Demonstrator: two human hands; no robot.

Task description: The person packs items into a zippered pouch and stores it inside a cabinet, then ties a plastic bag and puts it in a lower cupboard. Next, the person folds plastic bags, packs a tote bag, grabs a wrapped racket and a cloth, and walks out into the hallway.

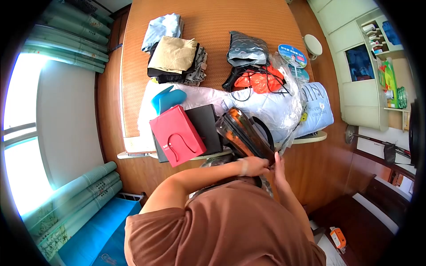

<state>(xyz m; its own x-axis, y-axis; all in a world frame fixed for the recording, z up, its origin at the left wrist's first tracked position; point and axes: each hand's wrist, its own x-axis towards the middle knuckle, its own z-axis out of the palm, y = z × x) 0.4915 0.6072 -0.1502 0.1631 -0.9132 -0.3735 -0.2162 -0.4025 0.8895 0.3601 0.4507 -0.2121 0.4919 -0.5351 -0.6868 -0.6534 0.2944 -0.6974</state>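
Note:
A dark, partly see-through bag [242,135] with orange showing inside and a black strap [265,133] lies tilted at the near edge of the bed. Across my body reaches my left hand [257,166], its fingers closed at the near end of the bag. What exactly they pinch there is hidden. My right hand [279,169] grips the right side of that same end, fingers pointing away from me. Left of the bag, a red gift bag [177,135] with a cord handle lies on a flat black case [206,128].
Folded clothes [173,55] are stacked on the woven bed mat [208,17]. A blue curved object [167,99], a grey packet [248,48], an orange-red plastic bag [262,80], a round fan [293,55] and a packed quilt [316,108] lie around. A white stool [313,45] stands right.

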